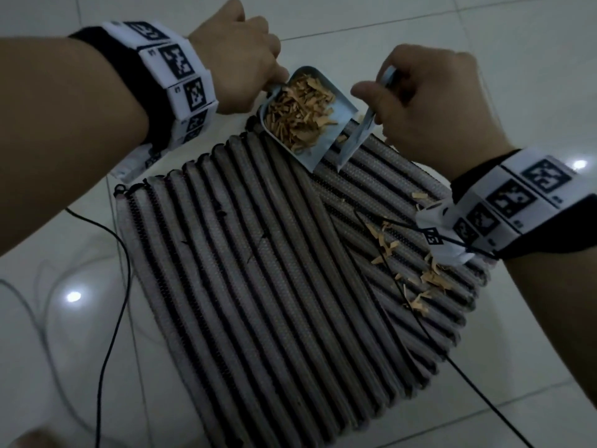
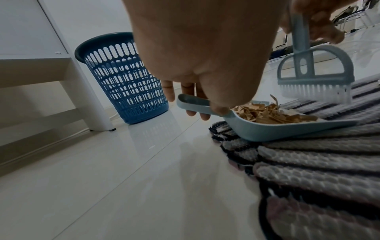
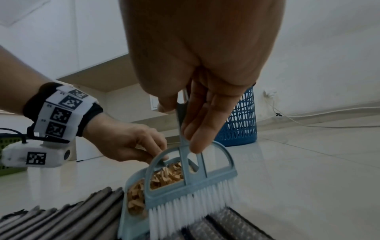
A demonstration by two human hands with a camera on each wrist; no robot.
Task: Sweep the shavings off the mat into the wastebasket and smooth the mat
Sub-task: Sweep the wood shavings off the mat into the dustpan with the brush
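Pale-blue plastic dustpan (image 1: 307,114), heaped with tan wood shavings (image 1: 300,108), rests with its open lip down on the far edge of the ribbed grey-and-black mat (image 1: 258,270). Its long axis runs diagonally: the handle points away toward the upper left, the mouth toward the mat's middle. The left hand (image 1: 239,56) curls round that handle, thumb on top and fingers beneath, as the left wrist view shows. The right hand (image 1: 429,98) grips the thin handle of a matching blue hand brush (image 3: 191,183) between thumb and fingers; the brush stands nearly upright, white bristles down on the mat just beside the pan's mouth. More loose shavings (image 1: 420,279) lie scattered on the mat's right side, near the right wrist. The mat's ribs run from near left to far right; a fold seems to cross its right part, though the dim head view leaves that uncertain. A blue slotted wastebasket (image 2: 123,78) stands upright on the white tiled floor (image 2: 102,186), well apart from the mat, beside a white furniture leg (image 2: 90,97).
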